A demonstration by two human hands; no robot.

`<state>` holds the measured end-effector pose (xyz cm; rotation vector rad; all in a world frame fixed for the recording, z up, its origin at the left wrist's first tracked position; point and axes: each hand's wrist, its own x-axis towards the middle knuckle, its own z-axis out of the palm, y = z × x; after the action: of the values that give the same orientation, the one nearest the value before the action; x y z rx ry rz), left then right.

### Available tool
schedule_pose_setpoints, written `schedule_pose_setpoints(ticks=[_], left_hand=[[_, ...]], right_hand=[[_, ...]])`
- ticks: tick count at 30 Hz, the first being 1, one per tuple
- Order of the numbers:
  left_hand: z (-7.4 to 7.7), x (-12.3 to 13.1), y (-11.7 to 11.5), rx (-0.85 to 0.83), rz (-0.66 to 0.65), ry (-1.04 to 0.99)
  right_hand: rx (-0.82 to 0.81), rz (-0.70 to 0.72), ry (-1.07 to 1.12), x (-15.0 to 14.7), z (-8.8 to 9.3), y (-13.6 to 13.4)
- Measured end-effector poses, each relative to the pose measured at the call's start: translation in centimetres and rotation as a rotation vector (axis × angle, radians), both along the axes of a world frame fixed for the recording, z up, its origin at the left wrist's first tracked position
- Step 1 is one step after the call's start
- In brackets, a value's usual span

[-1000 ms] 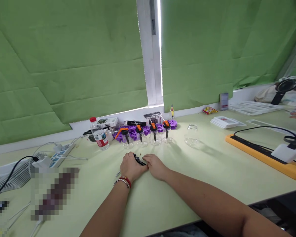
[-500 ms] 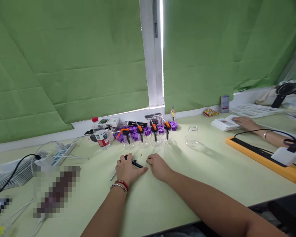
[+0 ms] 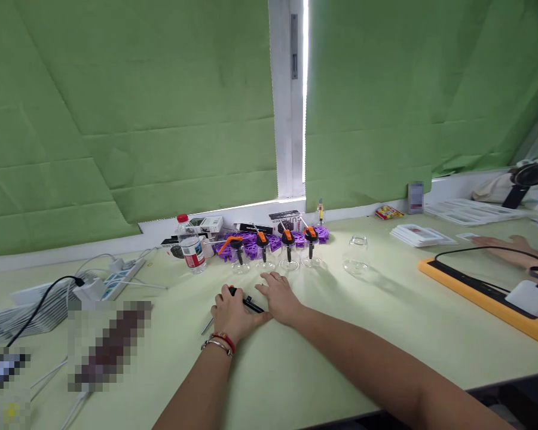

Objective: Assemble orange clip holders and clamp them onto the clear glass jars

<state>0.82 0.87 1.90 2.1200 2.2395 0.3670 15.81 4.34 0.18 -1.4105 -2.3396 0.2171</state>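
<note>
My left hand [image 3: 234,316] is closed over a black-and-orange fitting [image 3: 253,304] lying on the pale table. Its black end sticks out to the right of my fingers, and a thin metal rod [image 3: 207,325] shows on the left. Close by, my right hand [image 3: 281,298] lies palm down at the fitting's right end, fingers apart, with nothing visible in it. Behind my hands several small glass jars [image 3: 288,258] stand in a row, with similar black-and-orange fittings [image 3: 288,237] on top. A glass jar without a fitting [image 3: 357,254] stands farther right.
A red-capped bottle [image 3: 192,248], purple plastic pieces [image 3: 246,245] and small boxes [image 3: 287,222] are at the back. At left are a power strip [image 3: 121,279] and cables. To the right lie a yellow-orange case [image 3: 484,301], stacked cards [image 3: 419,235] and another person's hand [image 3: 511,246].
My right hand has moved slightly away from me and its fingers have spread. My left hand stays on the fitting. The other person's hand has left the card stack, and the view has shifted slightly.
</note>
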Motion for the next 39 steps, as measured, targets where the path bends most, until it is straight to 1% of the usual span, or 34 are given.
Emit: schedule_pose_setpoints(ticks=[1,3,5,7,10,12,15,17,19,21,23,24,26,28,31,36,39], left_hand=[[0.0,0.0,0.0,-0.010,0.003,0.000],[-0.1,-0.1,0.0,-0.030,0.008,0.005],[-0.1,-0.2,0.0,-0.040,0.008,0.014],[-0.2,-0.3,0.1,-0.055,0.006,0.005],[-0.3,-0.8,0.3,-0.068,0.040,-0.026],[-0.3,-1.1,0.5,-0.055,0.072,-0.041],[-0.3,-1.2,0.8,-0.022,0.087,-0.067],[-0.1,-1.0,0.7,0.026,0.095,-0.066],[0.2,-0.5,0.5,0.121,0.096,-0.029],[0.3,0.3,0.2,0.249,0.028,0.007],[0.2,1.4,-0.1,0.335,-0.122,-0.010],[0.0,2.0,-0.3,0.343,-0.206,-0.046],[-0.5,3.0,-0.4,0.281,-0.330,-0.159],[-1.0,3.7,-0.3,0.170,-0.393,-0.266],[-1.5,4.0,0.2,0.060,-0.433,-0.326],[-1.5,3.9,0.9,0.046,-0.427,-0.318],[-1.5,4.0,1.0,0.047,-0.420,-0.322]], right_hand=[[-0.002,-0.010,0.062,0.0,0.1,-0.4],[-0.076,-0.038,0.158,-0.2,0.3,-1.2],[-0.178,-0.070,0.181,-0.3,0.6,-1.8],[-0.231,-0.106,0.170,-0.2,0.8,-2.0],[-0.245,-0.147,0.181,0.5,0.8,-1.7],[-0.249,-0.155,0.208,1.5,0.6,-1.4],[-0.250,-0.149,0.230,3.3,0.4,-1.1],[-0.235,-0.148,0.229,4.4,0.5,-0.9],[-0.226,-0.153,0.226,5.3,0.5,-0.7],[-0.217,-0.139,0.229,5.9,0.6,-0.5],[-0.190,-0.098,0.252,6.2,0.6,-0.3],[-0.176,-0.075,0.268,6.3,0.5,-0.2],[-0.161,-0.036,0.298,6.3,0.5,-0.2],[-0.165,-0.013,0.316,6.2,0.4,-0.2],[-0.162,0.010,0.321,6.0,0.5,-0.3],[-0.142,0.043,0.317,6.3,0.4,0.1],[-0.131,0.023,0.358,6.7,-0.1,0.6]])
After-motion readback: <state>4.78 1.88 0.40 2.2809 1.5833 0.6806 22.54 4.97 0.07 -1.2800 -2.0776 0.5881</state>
